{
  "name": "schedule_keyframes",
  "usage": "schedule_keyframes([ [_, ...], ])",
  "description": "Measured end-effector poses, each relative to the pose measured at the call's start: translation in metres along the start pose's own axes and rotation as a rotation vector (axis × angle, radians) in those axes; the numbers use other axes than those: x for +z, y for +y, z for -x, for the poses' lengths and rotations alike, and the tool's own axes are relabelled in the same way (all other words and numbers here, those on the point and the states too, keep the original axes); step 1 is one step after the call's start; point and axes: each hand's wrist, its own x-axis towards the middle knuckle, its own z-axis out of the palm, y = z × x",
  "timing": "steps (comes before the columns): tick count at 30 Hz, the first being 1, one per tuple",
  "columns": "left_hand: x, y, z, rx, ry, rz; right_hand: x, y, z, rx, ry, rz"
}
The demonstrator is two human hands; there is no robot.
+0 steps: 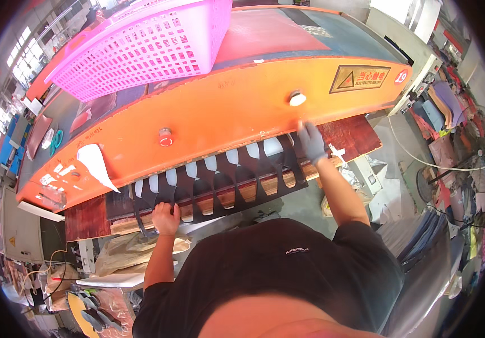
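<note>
A black sheet (237,192) with a row of large cut-out openings lies along the wooden board under the orange machine's front panel (228,112). Pale pieces (211,163) show in the openings along its far side. My bare left hand (166,218) has its fingers curled over the near edge of the sheet, toward its left end. Beyond the sheet's right end, my right hand (311,143) wears a grey glove and is raised close to the panel, below a white round button (297,98). Its fingers stretch upward, slightly blurred, with nothing visible in them.
A pink perforated basket (135,50) sits on top of the machine at the left. A red button (165,137) juts from the panel. The reddish wooden board (87,217) sticks out at both ends. Stacked dark sheets (417,239) and a cable (423,160) are at the right.
</note>
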Motion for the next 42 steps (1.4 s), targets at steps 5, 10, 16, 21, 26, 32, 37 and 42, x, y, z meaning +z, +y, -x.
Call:
schedule_keyframes([
  [5,-0.005,0.000,0.000,-0.028,-0.042,0.002,-0.008,0.038,0.054,-0.295,-0.234,0.610],
  [10,-0.010,-0.002,0.000,-0.005,-0.034,0.010,-0.012,0.053,0.060,-0.157,-0.177,0.669],
  [16,-0.018,0.000,0.000,-0.039,-0.061,0.027,-0.024,0.056,0.063,-0.208,-0.230,0.708],
  [21,-0.028,0.006,0.009,-0.043,-0.082,0.023,-0.030,0.052,0.070,-0.207,-0.260,0.688],
  [26,-0.063,0.031,0.060,-0.074,-0.105,-0.009,-0.070,0.040,0.128,-0.218,-0.246,0.613],
  [32,-0.122,0.075,0.138,-0.061,-0.099,-0.031,-0.134,0.017,0.208,-0.140,-0.241,0.487],
  [37,-0.164,0.101,0.197,-0.043,-0.102,0.006,-0.159,-0.028,0.233,0.045,-0.117,0.225],
  [42,-0.202,0.128,0.240,-0.104,-0.212,0.062,-0.106,-0.074,0.220,-0.359,-0.256,0.407],
])
